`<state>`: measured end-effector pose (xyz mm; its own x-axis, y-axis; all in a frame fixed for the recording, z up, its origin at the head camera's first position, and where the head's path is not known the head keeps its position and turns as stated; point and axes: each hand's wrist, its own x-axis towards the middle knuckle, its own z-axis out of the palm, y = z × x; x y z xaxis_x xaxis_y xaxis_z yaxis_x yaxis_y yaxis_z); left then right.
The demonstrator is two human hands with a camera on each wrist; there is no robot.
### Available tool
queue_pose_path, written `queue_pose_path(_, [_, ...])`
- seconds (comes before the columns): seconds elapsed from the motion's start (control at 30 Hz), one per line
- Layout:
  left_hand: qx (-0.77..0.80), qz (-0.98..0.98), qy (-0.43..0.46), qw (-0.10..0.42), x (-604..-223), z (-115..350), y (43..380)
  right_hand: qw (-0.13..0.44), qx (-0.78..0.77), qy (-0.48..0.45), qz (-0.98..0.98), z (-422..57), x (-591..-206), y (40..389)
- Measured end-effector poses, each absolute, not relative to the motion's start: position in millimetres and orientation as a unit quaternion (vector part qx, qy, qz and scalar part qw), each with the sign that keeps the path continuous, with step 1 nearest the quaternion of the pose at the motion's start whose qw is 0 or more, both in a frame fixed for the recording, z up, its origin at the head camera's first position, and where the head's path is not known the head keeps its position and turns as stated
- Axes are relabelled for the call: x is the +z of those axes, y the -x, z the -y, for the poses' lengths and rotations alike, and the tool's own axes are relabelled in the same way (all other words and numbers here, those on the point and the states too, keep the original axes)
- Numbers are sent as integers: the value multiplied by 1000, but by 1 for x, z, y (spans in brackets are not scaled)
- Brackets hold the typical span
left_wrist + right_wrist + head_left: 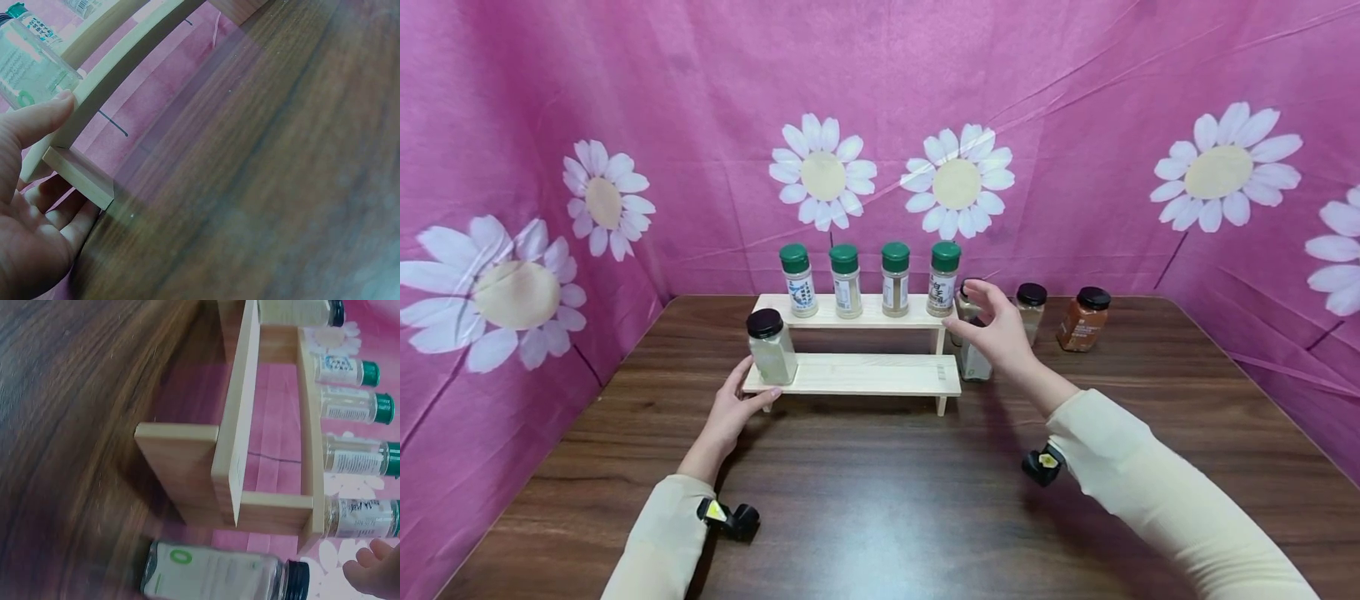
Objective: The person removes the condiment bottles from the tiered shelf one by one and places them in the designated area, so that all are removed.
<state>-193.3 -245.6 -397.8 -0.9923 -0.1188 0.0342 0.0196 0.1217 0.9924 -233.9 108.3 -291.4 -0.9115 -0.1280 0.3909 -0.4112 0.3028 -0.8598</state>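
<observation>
A two-tier wooden rack [865, 375] stands on the table. My left hand [730, 414] grips the left end of its lower shelf; in the left wrist view the thumb [47, 119] lies on the shelf's edge and the fingers are below, by the leg. Next to that thumb, a black-lidded spice jar [773, 357] stands on the lower shelf. Several green-capped shakers line the upper shelf. My right hand [1003, 337] is raised beside the rightmost shaker [943, 287], fingers loosely bent, apparently holding nothing. Partly hidden behind it, a black-lidded jar [976, 365] stands right of the rack.
Farther right on the table are another black-lidded jar [1034, 310], partly behind my right hand, and a jar of reddish-brown spice [1084, 323]. A pink curtain [715, 167] with daisies hangs behind the dark wooden table [865, 500].
</observation>
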Motion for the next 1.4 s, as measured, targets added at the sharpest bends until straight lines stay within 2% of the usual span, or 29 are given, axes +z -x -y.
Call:
queue_pose_path(0.57, [-662,747,-30,54,-399,245,192,118,624,-200,746,-75,-290,223])
queue_pose_path(1.4, [-658,750,-30,54,-398,245,194,59,634,-210,742,3,-306,223])
